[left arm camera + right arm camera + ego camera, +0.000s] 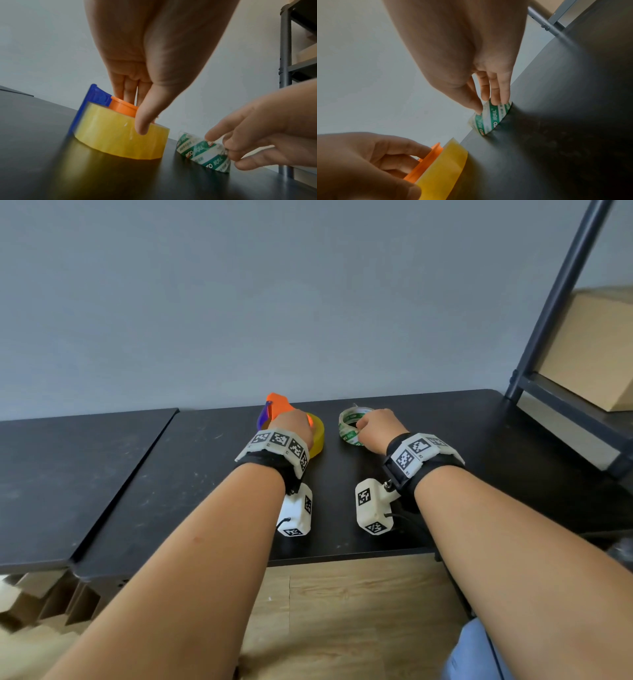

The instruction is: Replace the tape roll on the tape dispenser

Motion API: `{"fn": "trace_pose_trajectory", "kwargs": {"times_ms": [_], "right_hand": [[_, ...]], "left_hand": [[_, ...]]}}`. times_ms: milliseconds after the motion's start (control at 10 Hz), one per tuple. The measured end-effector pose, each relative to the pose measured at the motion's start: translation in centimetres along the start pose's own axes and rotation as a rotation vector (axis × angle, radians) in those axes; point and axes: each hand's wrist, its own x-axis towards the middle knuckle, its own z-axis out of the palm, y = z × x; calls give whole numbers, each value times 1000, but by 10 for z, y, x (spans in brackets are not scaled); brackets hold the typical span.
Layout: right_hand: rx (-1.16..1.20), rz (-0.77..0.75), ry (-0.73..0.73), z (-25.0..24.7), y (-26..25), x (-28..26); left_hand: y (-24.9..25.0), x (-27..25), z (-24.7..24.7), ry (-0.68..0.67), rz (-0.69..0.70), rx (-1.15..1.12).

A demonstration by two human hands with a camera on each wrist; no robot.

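An orange and blue tape dispenser (276, 407) lies on the black table (191, 474) with a yellow tape roll (120, 136) on its orange hub (123, 108). My left hand (294, 424) grips it, thumb on the yellow roll's outer face and fingers behind the hub. To the right sits a green-and-white printed tape ring (350, 426), nearly used up. My right hand (375, 429) pinches its rim (491, 116) between thumb and fingers while it rests on the table.
A dark metal shelf frame (555, 302) rises at the right edge of the table, with a cardboard box (592, 347) on it. A second black tabletop (61, 474) adjoins on the left. A grey wall runs right behind the table.
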Motion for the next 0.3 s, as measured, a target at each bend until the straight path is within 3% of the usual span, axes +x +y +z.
{"fn": "trace_pose_trajectory", "kwargs": {"times_ms": [100, 300], "right_hand": [[45, 13, 59, -4, -9, -6], [65, -30, 65, -15, -21, -19]], "left_hand": [[-8, 4, 11, 161, 18, -261], [-11, -4, 3, 184, -27, -514]]}}
